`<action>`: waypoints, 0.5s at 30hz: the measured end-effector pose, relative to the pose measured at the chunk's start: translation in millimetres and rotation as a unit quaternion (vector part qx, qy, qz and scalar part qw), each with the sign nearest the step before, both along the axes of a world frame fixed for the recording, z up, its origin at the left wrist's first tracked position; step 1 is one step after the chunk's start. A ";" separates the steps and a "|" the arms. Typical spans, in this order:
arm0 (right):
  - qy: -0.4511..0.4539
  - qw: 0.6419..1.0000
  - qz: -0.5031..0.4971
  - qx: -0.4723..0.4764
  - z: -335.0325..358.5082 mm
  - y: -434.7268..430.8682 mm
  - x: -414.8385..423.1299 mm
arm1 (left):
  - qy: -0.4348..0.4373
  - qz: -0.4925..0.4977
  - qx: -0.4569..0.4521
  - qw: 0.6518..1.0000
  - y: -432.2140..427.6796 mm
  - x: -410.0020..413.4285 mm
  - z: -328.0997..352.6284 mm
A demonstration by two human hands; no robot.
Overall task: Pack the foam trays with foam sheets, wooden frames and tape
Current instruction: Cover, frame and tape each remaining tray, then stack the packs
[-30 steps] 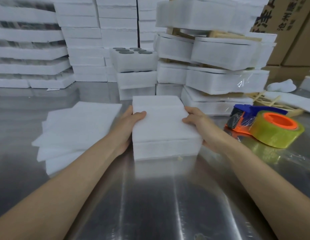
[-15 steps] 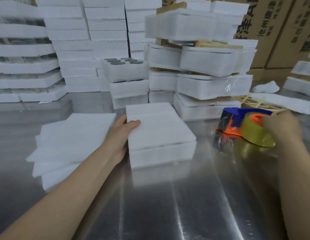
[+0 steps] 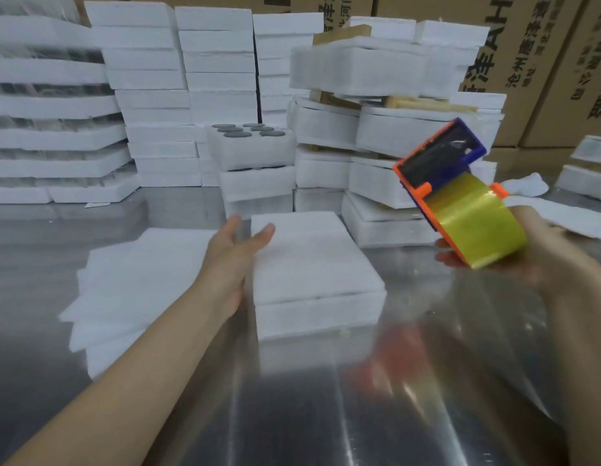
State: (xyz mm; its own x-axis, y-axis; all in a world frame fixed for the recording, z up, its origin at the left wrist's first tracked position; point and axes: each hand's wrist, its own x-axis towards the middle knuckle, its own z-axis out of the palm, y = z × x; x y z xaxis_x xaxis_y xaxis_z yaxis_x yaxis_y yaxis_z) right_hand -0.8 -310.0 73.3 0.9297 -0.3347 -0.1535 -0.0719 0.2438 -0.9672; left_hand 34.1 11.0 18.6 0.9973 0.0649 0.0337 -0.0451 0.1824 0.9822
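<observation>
Closest is the shiny metal table (image 3: 292, 415), w/ both bare arms reaching out over it.

The left hand (image 3: 236, 260) is open & flat. Fingers are straight & close together, thumb stuck out to the side. It's up against the left side of the foam tray (image 3: 312, 317), w/ the thumb tip on the foam sheet (image 3: 312, 260) that lies on top. It holds nothing. The tray sits flat on the table, mid pic, right in front of the person. Just left of it is a messy pile of loose sheets (image 3: 141, 274); the left arm goes over its edge.

The right hand (image 3: 544, 253) is up in the air, right of the tray & apart from it. Its fingers curl under & round the tape dispenser (image 3: 460, 203), which is orange & blue w/ a fat yellow-green tape roll (image 3: 480, 230). The dispenser tilts, blue end up. The hand is a bit blurry.

Farther back is a short stack of trays; the top one has dark round discs (image 3: 250, 129) in its holes. Right of that are wrapped packs w/ wooden frames (image 3: 430, 104) btwn them, piled crooked. Left & behind are tall stacks of white trays (image 3: 151, 95). At the very back are brown cardboard boxes (image 3: 534, 62) w/ black print.
</observation>
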 end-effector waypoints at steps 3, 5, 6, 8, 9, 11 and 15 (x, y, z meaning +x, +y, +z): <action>-0.026 1.000 0.012 0.008 -6.1 23.0 11.0 | -0.049 0.029 -0.036 0.998 3.8 -4.5 23.1; -0.065 0.997 0.040 0.030 -7.6 36.2 12.2 | -0.031 -0.038 -0.155 0.987 7.2 -13.3 35.6; -0.082 0.995 0.045 0.033 -8.4 42.6 14.5 | -0.016 -0.071 -0.176 0.982 8.5 -17.8 40.5; -0.102 0.992 0.044 0.053 -12.7 53.0 16.9 | 0.002 -0.118 -0.143 0.983 6.3 -26.7 44.9; -0.107 0.991 0.051 0.057 -13.5 61.9 15.2 | 0.003 -0.144 -0.116 0.983 3.3 -31.0 44.7; -0.113 0.991 0.062 0.045 -19.3 74.7 17.8 | 0.002 -0.202 -0.056 0.978 -4.1 -38.4 43.6; -0.152 0.986 0.064 -0.005 -25.2 89.0 15.3 | -0.014 -0.251 -0.007 0.968 -11.0 -44.3 40.8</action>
